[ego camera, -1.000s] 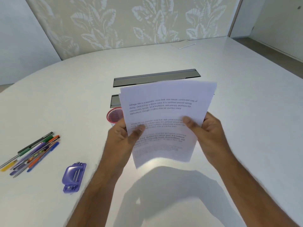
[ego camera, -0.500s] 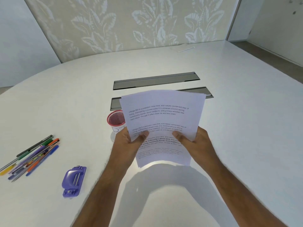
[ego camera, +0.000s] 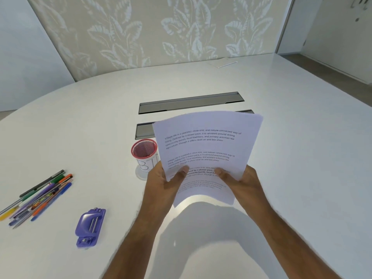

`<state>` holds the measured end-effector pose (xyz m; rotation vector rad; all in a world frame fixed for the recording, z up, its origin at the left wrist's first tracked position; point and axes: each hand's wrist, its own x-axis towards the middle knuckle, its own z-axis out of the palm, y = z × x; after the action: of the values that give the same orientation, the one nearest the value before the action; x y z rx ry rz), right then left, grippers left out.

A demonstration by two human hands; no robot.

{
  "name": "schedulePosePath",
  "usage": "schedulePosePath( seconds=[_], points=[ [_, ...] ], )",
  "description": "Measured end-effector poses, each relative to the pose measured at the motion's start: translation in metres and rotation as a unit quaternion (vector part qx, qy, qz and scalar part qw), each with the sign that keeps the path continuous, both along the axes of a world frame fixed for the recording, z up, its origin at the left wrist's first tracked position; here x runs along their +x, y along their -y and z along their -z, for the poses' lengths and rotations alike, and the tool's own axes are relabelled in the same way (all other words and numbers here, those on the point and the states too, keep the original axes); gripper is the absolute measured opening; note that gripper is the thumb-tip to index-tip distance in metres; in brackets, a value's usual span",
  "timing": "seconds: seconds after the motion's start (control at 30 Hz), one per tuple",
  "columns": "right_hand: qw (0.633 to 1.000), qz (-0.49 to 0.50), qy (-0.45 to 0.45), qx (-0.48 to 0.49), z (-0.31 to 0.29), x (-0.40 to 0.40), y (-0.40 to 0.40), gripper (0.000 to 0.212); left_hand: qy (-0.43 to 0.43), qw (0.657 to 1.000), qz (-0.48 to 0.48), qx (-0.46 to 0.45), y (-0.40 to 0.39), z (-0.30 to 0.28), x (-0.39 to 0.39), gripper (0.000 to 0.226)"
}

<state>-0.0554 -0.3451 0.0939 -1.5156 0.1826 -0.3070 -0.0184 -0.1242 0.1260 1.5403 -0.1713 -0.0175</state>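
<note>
You hold printed papers (ego camera: 203,146) above the desk (ego camera: 302,158), toward its near edge. Your left hand (ego camera: 161,184) and right hand (ego camera: 244,184) each pinch their lower part between thumb and fingers. The sheets sit lower and less fanned than a second ago, so you are likely squaring them.

Both hands are up holding a stack of printed sheets (ego camera: 205,150) over the white worktop (ego camera: 302,158), left hand (ego camera: 163,184) and right hand (ego camera: 241,184) pinching its lower edges, with a red mesh cup (ego camera: 144,149) just left, pens (ego camera: 38,198) and a purple hole punch (ego camera: 89,227) further left.
</note>
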Motion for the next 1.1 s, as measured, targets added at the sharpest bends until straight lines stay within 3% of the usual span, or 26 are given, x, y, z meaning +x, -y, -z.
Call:
schedulePosePath(
  seconds=[0.2,0.37,0.57,0.8,0.87,0.97,1.1],
  points=[
    [0.999,0.001,-0.035,-0.029,0.019,-0.003,-0.006,0.013,-0.059,0.998,-0.009,0.001,0.008,0.015,-0.009,0.025],
    [0.999,-0.001,-0.036,-0.032,0.021,-0.005,-0.004,0.022,-0.057,0.998,-0.013,0.021,0.006,0.021,-0.010,0.025],
    [0.999,-0.019,-0.048,-0.018,0.033,-0.010,-0.002,0.018,-0.082,0.996,-0.027,0.025,0.008,0.021,-0.012,0.019],
    [0.997,-0.057,-0.035,0.041,0.038,-0.015,0.012,0.022,-0.061,0.996,-0.030,-0.060,-0.004,0.006,-0.007,0.020],
    [0.997,-0.036,-0.037,0.050,0.038,-0.017,0.013,0.038,-0.061,0.994,-0.028,-0.091,-0.007,0.001,-0.006,0.021],
    [0.994,-0.015,-0.021,0.108,0.033,-0.017,0.011,0.061,-0.069,0.988,-0.018,-0.135,-0.007,-0.005,-0.005,0.026],
    [0.960,-0.040,0.015,0.278,0.026,-0.013,0.002,0.059,-0.077,0.974,0.012,-0.215,0.000,-0.009,-0.007,0.036]
  ],
)
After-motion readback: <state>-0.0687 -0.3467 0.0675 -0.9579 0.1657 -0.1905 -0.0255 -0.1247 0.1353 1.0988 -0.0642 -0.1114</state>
